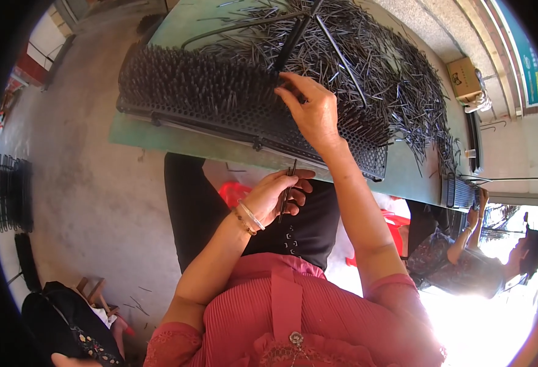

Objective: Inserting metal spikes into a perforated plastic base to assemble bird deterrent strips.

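My left hand (279, 194), with bracelets at its wrist, is closed round a few thin dark metal rods (291, 170) in front of the table edge. My right hand (310, 110) reaches over a long black perforated rack (211, 125). Its thumb and forefinger come together among the rods; whatever they pinch cannot be made out. Many dark rods (177, 76) stand upright in the rack's holes, packed densely on its left and middle. Bare holes show along the front strip and below my right hand.
Behind the rack, loose dark rods (397, 79) lie heaped on the green table (159, 136), with a black metal frame (290, 46) among them. A co-worker (464, 257) handles another rack (458, 191) at right. A cardboard box (464, 81) stands by the wall. Another person (73, 318) sits lower left.
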{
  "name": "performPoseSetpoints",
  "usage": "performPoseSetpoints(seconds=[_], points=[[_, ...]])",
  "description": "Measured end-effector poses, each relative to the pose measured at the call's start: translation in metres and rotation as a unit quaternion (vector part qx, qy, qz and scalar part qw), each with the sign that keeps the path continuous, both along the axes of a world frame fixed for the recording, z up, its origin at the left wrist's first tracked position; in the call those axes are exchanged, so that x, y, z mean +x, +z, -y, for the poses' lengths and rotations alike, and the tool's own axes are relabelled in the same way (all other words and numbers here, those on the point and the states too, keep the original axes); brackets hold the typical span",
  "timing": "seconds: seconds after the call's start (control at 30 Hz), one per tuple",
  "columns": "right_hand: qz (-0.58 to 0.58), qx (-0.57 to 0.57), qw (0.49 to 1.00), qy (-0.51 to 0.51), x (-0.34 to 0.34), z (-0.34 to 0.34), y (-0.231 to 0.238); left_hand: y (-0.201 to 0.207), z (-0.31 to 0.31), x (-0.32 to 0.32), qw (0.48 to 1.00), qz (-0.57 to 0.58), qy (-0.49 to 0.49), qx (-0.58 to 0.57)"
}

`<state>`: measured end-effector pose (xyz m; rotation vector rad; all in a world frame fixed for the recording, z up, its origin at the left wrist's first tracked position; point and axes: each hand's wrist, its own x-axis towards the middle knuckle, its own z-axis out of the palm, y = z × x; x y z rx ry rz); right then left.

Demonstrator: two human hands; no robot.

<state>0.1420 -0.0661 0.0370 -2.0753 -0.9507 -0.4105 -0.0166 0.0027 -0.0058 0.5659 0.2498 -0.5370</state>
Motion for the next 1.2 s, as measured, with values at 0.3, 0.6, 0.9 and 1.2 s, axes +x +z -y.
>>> performPoseSetpoints(seconds=[0.3, 0.6, 0.9, 1.2], points=[[0.061, 0.038, 0.997, -0.033, 0.000, 0.006, -0.006, -0.008, 0.000, 0.000, 0.999, 0.007, 0.017, -0.034], [0.150, -0.034, 0.988, -0.009, -0.001, 0.011, -0.011, -0.007, 0.000, 0.001, 0.999, 0.023, 0.016, -0.043], [-0.206, -0.016, 0.975, 0.083, -0.038, 0.036, 0.021, 0.002, -0.014, 0.001, 0.995, 0.086, 0.051, 0.008], [-0.461, 0.017, 0.881, 0.109, -0.067, 0.065, 0.015, -0.003, -0.009, 0.000, 0.987, 0.144, 0.010, 0.073]])
